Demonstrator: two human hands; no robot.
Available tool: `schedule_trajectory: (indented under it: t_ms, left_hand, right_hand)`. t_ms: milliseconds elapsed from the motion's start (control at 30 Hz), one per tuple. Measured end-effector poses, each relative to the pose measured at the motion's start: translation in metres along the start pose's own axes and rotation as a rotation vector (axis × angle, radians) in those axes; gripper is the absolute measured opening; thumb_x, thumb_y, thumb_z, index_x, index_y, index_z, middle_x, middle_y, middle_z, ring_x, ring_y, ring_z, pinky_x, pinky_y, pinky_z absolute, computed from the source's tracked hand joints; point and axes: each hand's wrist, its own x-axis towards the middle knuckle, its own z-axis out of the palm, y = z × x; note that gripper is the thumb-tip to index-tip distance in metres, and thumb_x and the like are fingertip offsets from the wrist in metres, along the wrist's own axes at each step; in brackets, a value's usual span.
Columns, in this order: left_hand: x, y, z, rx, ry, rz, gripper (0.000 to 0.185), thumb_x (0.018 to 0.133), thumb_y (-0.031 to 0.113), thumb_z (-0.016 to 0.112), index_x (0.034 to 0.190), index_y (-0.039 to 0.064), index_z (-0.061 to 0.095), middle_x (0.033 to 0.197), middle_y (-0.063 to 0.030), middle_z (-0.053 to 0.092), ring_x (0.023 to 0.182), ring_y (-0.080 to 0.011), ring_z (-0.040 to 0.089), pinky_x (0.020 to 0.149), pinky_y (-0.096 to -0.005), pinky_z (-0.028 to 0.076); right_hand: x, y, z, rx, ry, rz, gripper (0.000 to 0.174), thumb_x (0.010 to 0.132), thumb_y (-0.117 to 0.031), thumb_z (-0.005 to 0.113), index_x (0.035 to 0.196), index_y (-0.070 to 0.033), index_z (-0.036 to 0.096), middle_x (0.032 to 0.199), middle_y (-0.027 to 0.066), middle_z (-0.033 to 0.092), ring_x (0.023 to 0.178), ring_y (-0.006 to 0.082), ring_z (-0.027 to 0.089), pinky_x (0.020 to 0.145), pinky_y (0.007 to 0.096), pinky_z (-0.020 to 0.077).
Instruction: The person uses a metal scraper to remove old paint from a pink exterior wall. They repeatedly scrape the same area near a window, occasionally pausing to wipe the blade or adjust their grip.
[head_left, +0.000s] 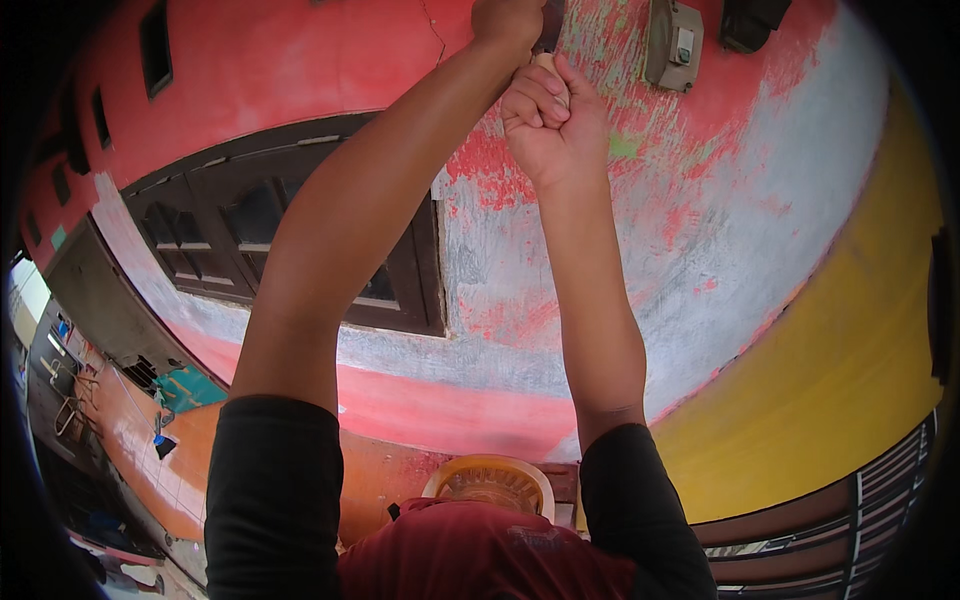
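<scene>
My right hand (553, 120) is closed around the light wooden handle (553, 73) of a paint scraper, raised high at the wall. The scraper's dark flat blade (552, 25) points up and runs out of the top of the picture. Against the blade's left side is my left hand (510, 26), partly cut off by the top edge; its fingers are hidden. Behind both hands stands a painted wall (517, 300). Its red-pink coat is worn to whitish grey in broad patches, with green flecks beside the blade.
A dark wooden window (247, 217) is set in the wall at left. Electrical boxes (675, 46) hang to the upper right. Below me is a yellow plastic chair or stool (545, 480). A yellow wall (810, 382) and metal bars (810, 555) are at right, a broom (163, 442) at left.
</scene>
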Motion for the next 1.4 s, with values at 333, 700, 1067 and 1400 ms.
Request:
schedule_trajectory:
  t_ms: [333, 700, 1067, 1400]
  left_hand:
    - [0.001, -0.007, -0.013, 0.075, -0.062, 0.04, 0.046, 0.084, 0.03, 0.077, 0.099, -0.013, 0.069, 0.096, -0.0214, 0.072, 0.082, -0.0281, 0.07, 0.07, -0.044, 0.054]
    - [-0.018, -0.013, -0.014, 0.023, -0.045, -0.016, 0.043, 0.083, 0.026, 0.079, 0.098, -0.013, 0.07, 0.092, -0.0243, 0.073, 0.079, -0.0272, 0.071, 0.069, -0.0424, 0.054]
    - [0.021, -0.021, -0.009, -0.036, -0.046, 0.04, 0.043, 0.083, 0.028, 0.078, 0.099, -0.011, 0.071, 0.094, -0.0217, 0.073, 0.084, -0.029, 0.071, 0.072, -0.0437, 0.055]
    - [-0.027, 0.006, -0.002, 0.103, -0.084, -0.042, 0.048, 0.083, 0.028, 0.079, 0.103, -0.014, 0.067, 0.1, -0.025, 0.073, 0.087, -0.0297, 0.073, 0.072, -0.043, 0.057]
  right_hand:
    - [-0.007, 0.009, 0.004, -0.048, 0.094, -0.06, 0.016, 0.105, -0.018, 0.048, 0.09, -0.013, 0.047, 0.069, -0.0022, 0.048, 0.047, 0.0068, 0.035, 0.048, 0.0256, 0.0252]
    - [-0.017, 0.015, 0.008, 0.016, 0.165, -0.087, 0.024, 0.106, -0.016, 0.047, 0.083, -0.01, 0.044, 0.069, -0.0004, 0.045, 0.047, 0.007, 0.035, 0.049, 0.0262, 0.0258]
    - [-0.005, 0.017, 0.014, -0.012, 0.104, -0.047, 0.02, 0.105, -0.018, 0.047, 0.086, -0.012, 0.046, 0.069, -0.0011, 0.046, 0.048, 0.0071, 0.036, 0.049, 0.027, 0.0274]
    - [-0.011, 0.003, 0.014, -0.08, 0.136, -0.126, 0.025, 0.106, -0.015, 0.044, 0.081, -0.009, 0.043, 0.068, -0.0012, 0.044, 0.046, 0.0067, 0.033, 0.05, 0.0266, 0.0276]
